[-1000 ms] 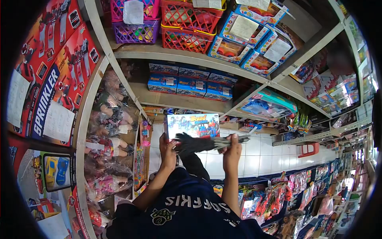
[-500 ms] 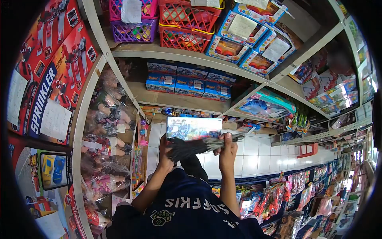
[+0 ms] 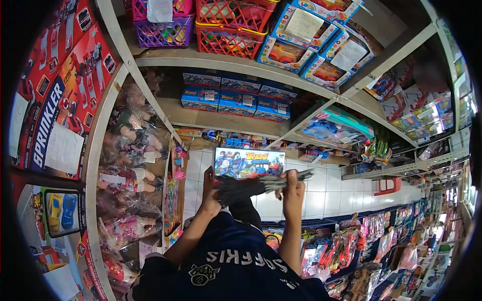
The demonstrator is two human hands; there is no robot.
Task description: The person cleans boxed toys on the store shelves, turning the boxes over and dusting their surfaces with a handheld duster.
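A toy box (image 3: 248, 161) with a colourful printed front faces me at the middle of the view. My left hand (image 3: 210, 195) is closed at its left end, fingers partly covered by a dark, fluffy duster (image 3: 243, 189). This duster lies across the lower edge of the box, its black part on the left and a greyer part on the right. Around that greyer part, my right hand (image 3: 292, 193) is closed, thumb on top, near the right end of the box. Whether the right fingers also touch the box is hidden.
Ahead, similar blue boxes (image 3: 236, 104) stand stacked on a shelf, below baskets (image 3: 231, 40) of toys. Bagged dolls (image 3: 133, 180) fill the left shelf. Packaged toys (image 3: 351, 246) hang to the right. A red stool (image 3: 387, 186) stands on the white tiled floor (image 3: 321, 198).
The box has turned slightly, so the glare has left its front and the print shows clearly. Box, duster and right hand sit a little farther right in view.
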